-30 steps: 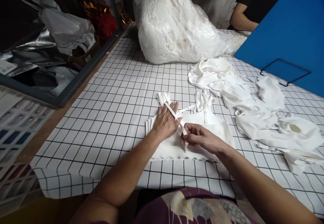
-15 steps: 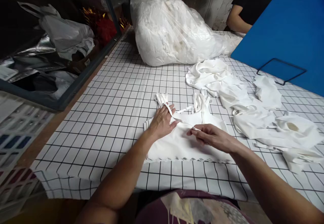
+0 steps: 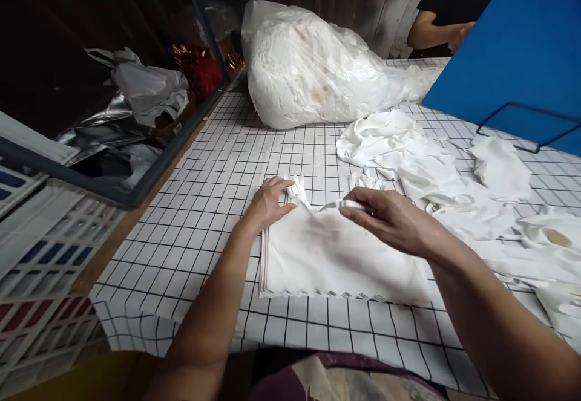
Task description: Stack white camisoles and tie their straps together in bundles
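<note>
A neat stack of white camisoles point(image 3: 336, 262) lies flat in front of me, layered at its left edge and with a wavy hem toward me. My left hand point(image 3: 270, 204) rests at the stack's upper left corner, thumb and fingers apart beside the bunched left straps point(image 3: 297, 188). Between thumb and fingers, my right hand point(image 3: 390, 216) pinches a thin white strap point(image 3: 330, 205), raised a little over the top edge. Part of the right strap bunch point(image 3: 363, 180) shows behind that hand.
Loose white garments point(image 3: 426, 171) lie crumpled along the right. A large clear bag of white cloth point(image 3: 313, 68) stands at the back of the checked table point(image 3: 190, 207). A blue board point(image 3: 512, 56) with a wire stand point(image 3: 521, 110) is at right; behind it shows a person's arm point(image 3: 431, 32).
My left hand has moved left off the camisole's middle to the corner straps. The right hand has risen toward the top edge, still pinching the strap. The view has shifted slightly.
</note>
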Action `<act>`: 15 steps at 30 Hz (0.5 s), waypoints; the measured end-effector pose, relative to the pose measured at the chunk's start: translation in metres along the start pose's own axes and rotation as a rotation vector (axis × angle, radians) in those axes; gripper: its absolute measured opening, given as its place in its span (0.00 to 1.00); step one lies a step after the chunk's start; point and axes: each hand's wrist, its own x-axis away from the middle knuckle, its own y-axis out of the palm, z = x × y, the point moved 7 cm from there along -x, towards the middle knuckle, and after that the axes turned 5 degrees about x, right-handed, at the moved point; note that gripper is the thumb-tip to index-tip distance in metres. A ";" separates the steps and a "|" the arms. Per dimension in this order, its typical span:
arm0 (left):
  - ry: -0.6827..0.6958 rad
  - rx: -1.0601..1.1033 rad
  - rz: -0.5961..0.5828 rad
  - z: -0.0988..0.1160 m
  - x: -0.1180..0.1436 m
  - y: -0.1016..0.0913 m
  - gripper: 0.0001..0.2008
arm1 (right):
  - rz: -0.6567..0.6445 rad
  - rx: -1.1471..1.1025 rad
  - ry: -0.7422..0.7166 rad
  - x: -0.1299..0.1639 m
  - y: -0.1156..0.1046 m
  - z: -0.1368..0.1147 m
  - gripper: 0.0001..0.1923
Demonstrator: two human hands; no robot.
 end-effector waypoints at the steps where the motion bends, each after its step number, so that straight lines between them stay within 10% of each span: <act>1: 0.029 -0.032 -0.003 0.001 -0.004 0.005 0.22 | -0.069 -0.018 -0.088 0.005 0.004 -0.008 0.17; 5: 0.085 -0.005 0.036 0.001 -0.011 0.019 0.09 | -0.358 -0.142 -0.258 0.020 0.024 -0.016 0.19; 10: 0.095 0.081 0.128 -0.004 -0.011 0.016 0.05 | -0.181 -0.313 0.149 -0.023 0.037 0.028 0.22; 15: 0.051 0.207 0.143 -0.006 -0.012 0.013 0.04 | -0.271 -0.588 0.286 -0.077 0.094 0.037 0.20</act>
